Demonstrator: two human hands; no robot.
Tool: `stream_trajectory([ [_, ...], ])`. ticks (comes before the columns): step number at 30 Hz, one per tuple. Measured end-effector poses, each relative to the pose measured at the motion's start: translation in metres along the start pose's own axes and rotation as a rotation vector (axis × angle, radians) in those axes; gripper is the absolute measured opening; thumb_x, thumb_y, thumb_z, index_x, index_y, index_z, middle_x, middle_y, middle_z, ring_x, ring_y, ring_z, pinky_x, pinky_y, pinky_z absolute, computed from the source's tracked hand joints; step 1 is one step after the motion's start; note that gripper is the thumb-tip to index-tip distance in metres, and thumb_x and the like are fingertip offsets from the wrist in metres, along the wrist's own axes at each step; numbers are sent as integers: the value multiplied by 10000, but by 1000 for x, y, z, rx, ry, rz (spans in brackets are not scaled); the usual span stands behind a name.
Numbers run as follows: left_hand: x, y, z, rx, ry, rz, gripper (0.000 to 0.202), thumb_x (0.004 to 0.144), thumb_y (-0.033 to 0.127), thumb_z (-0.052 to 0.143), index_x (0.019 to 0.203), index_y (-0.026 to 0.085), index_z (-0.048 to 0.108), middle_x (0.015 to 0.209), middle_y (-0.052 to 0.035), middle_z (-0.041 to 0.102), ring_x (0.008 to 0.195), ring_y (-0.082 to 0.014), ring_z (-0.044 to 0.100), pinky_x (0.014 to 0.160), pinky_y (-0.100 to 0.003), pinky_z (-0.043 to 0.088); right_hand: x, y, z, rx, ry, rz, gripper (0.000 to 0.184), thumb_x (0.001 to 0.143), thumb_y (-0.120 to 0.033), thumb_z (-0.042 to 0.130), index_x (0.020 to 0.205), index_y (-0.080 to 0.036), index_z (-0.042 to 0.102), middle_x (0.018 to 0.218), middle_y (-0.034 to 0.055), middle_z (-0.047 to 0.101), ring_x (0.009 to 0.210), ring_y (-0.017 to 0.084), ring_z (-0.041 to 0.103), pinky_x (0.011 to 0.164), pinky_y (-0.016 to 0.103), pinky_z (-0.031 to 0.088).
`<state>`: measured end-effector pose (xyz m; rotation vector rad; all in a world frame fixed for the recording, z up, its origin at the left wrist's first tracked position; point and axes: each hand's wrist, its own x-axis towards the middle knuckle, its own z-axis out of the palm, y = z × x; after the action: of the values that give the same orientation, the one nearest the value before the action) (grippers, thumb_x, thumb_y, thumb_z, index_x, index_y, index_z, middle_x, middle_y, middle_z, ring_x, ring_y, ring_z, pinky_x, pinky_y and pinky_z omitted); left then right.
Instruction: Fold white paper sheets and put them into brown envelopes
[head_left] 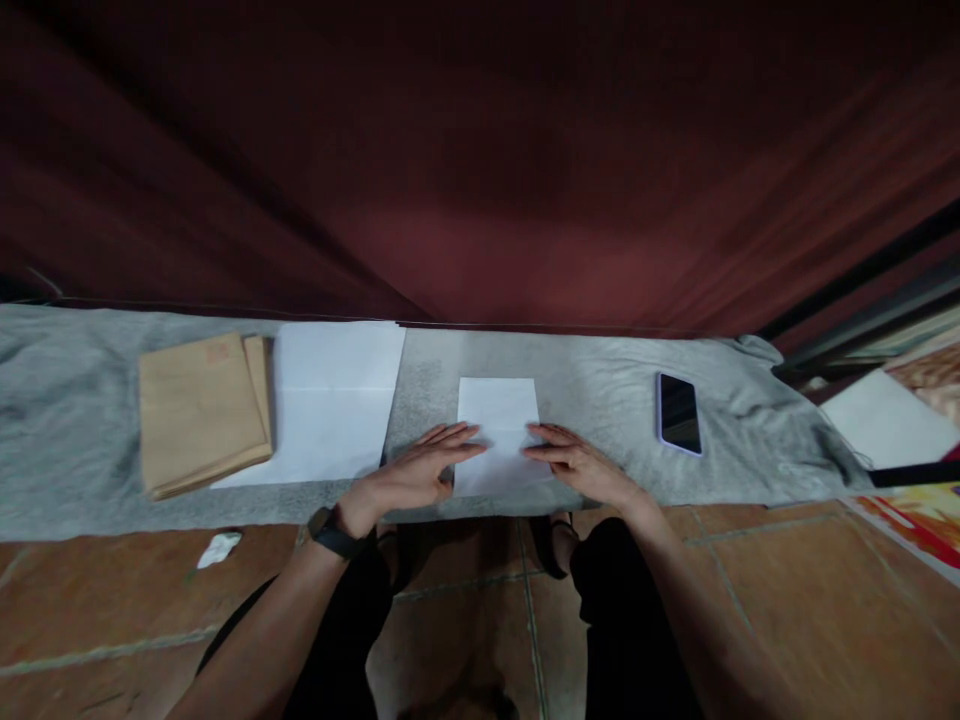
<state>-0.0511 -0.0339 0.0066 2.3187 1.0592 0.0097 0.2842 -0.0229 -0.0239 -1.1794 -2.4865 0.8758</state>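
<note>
Left hand [420,472] and right hand [579,462] flat on folded paper [499,408], grip wide, holding nothing. Advised: press evenly, edges aligned.

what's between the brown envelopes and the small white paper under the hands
A larger white sheet lies beside the brown envelopes, then a bare strip of grey cloth reaches the small white paper; the head view shows it.

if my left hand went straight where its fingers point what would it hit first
Probably the right hand: the left hand points across the white paper at it, with only bare paper between.
</note>
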Motion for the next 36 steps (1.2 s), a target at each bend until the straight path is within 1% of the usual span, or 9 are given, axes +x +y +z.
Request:
stream_trajectory([
  [7,-4,-6,2,-87,-86,-18,974,732,428,847,1590,344,394,1735,-48,227,1610,-325,149,1296,-544,158,1,1,-1,62,18,-4,494,873,-50,683,1252,-358,753,1593,16,503,1471,229,477,1245,464,371],
  [12,-2,-18,9,-116,45,-22,524,905,428,707,1414,327,632,1655,-43,424,1561,-267,314,1279,-469,252,3,5,-1,132,47,-9,346,906,-134,713,1186,-325,787,1539,39,570,1424,236,530,1223,463,397],
  [15,-2,-20,10,-141,63,0,620,825,441,793,1412,323,634,1632,-55,460,1540,-283,351,1258,-470,300,5,5,-2,208,71,13,175,969,-241,672,1059,-271,819,1471,62,633,1347,238,599,1160,441,466],
  [17,-1,-20,11,-144,81,6,748,748,421,851,1446,320,602,1625,-61,469,1541,-306,346,1258,-500,293,6,4,-4,256,82,37,214,992,-284,640,872,-240,812,1426,65,666,1301,241,629,1110,423,500],
  [19,0,-19,11,-174,146,-1,622,806,393,785,1405,303,643,1586,-63,522,1512,-297,397,1250,-495,307,9,3,-5,292,98,63,289,993,-301,630,751,-223,767,1369,62,698,1264,239,645,1067,400,516],
  [22,6,-18,11,-309,252,-53,377,923,396,613,1245,250,744,1412,-73,677,1317,-269,598,1139,-432,449,12,1,-5,303,137,115,304,995,-324,601,747,-218,741,1131,52,756,1058,214,696,945,357,544],
  [25,14,-16,7,-457,302,-182,341,926,433,552,1021,204,786,1072,-59,784,984,-241,701,899,-364,553,18,-1,-3,275,187,172,316,998,-323,549,765,-212,731,925,33,723,870,190,675,827,323,535],
  [30,24,-9,3,-572,386,-362,336,866,465,538,832,188,724,741,2,663,707,-174,591,660,-282,459,28,-7,4,181,304,321,277,990,-286,525,848,-209,751,954,37,733,914,196,677,844,305,514],
  [36,32,-1,2,-536,390,-531,289,835,430,530,676,207,623,596,37,507,587,-144,487,572,-273,337,39,-13,13,-82,321,473,318,1024,-310,520,819,-212,741,969,57,729,984,189,654,918,292,481],
])
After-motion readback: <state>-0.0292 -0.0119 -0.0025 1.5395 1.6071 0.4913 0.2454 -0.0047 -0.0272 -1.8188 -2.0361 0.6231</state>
